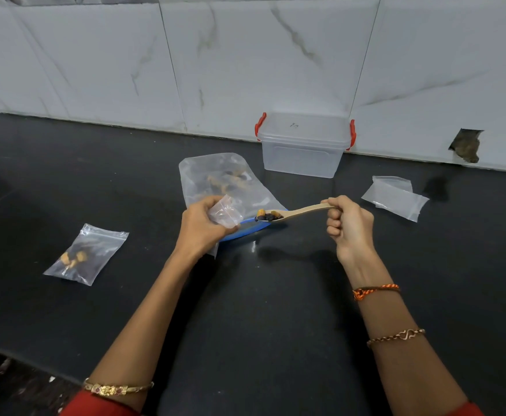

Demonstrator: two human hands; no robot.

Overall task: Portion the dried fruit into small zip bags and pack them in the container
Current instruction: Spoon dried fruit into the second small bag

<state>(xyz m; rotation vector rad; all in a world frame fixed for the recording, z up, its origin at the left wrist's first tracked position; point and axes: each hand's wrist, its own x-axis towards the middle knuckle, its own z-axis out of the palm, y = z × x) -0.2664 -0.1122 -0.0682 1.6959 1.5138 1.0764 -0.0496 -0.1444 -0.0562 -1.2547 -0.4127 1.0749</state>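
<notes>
My left hand (202, 225) holds a small clear zip bag (226, 214) with its mouth facing right, over a blue plate (247, 229). My right hand (349, 225) grips the handle of a wooden spoon (301, 211); its bowl carries dark and orange dried fruit (268, 216) just right of the bag's mouth. Behind the plate lies a large clear bag (224, 178) with dried fruit inside. A filled small zip bag (86, 255) lies on the counter at the left. The clear container (304, 145) with red latches stands closed at the wall.
Two empty small zip bags (395, 196) lie on the black counter (275, 295) to the right. A white marble-tiled wall (245, 55) runs along the back, with a broken hole (466, 145) at its right. The counter's front edge crosses at the lower left.
</notes>
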